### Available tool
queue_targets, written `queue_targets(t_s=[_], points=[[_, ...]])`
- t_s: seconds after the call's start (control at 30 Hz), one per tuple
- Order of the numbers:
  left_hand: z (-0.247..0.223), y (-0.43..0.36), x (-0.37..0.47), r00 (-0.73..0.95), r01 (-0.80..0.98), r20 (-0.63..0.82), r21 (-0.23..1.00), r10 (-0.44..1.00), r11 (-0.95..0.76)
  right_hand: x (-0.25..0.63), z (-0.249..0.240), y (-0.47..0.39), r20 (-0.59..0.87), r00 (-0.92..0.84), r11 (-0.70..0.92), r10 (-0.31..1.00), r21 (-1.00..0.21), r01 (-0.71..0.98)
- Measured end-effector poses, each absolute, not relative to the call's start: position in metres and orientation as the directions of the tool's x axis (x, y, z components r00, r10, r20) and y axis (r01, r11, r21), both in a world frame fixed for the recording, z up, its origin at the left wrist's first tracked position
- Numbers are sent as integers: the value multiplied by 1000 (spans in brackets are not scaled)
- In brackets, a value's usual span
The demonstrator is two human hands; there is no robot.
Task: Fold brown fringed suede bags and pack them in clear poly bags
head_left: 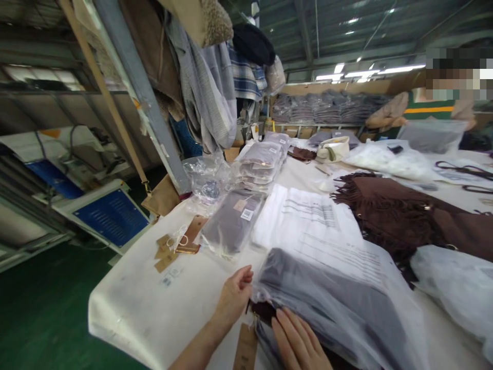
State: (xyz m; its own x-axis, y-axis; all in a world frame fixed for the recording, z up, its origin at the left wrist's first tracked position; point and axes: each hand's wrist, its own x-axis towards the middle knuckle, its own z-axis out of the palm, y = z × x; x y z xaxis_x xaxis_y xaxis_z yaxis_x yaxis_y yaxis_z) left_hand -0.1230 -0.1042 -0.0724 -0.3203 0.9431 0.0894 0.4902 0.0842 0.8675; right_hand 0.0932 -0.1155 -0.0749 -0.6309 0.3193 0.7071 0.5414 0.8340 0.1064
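A clear plastic bag [335,303] with a folded dark grey garment inside lies in front of me on the table. At its left edge is my left hand [233,293], its fingers curled closed; whether they grip the bag's edge is hidden. My right hand [298,339] lies with fingers stretched out, resting on the near left end of the bagged garment. Dark brown material [264,309] shows between the two hands. A brown card tag [245,345] hangs below them. Beyond the bag are white printed plastic bags [304,216] and a flat bagged grey garment [231,221] with a barcode label.
Loose tags [165,254] lie on the white-covered table [131,288]. Behind stand stacked bagged garments [258,164] and crumpled plastic [208,180]. A fringed brown garment [381,205] lies right. Clothes [208,87] hang by a metal post [142,97]. Another person [427,110] handles a bag opposite.
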Motion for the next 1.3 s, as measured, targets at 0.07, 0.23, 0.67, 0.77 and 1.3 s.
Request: queue_targets(t_s=[0.07, 0.23, 0.67, 0.77, 1.3], points=[[-71, -100, -117, -307, 477, 67, 874, 949, 93, 77, -73, -103, 655, -718, 825, 235, 257, 504], [-57, -96, -106, -275, 453, 13, 884, 961, 117, 88, -77, -96, 599, -746, 744, 290, 350, 570], [-51, -94, -98, -391, 434, 8, 883, 920, 177, 94, -83, -95, 542, -757, 660, 365, 422, 621], [-53, -96, -98, -388, 461, 48, 875, 920, 148, 97, -86, -89, 529, -769, 658, 359, 441, 611], [-71, -131, -90, 64, 807, 640, 418, 766, -417, 90, -103, -45, 614, -663, 598, 428, 357, 717]])
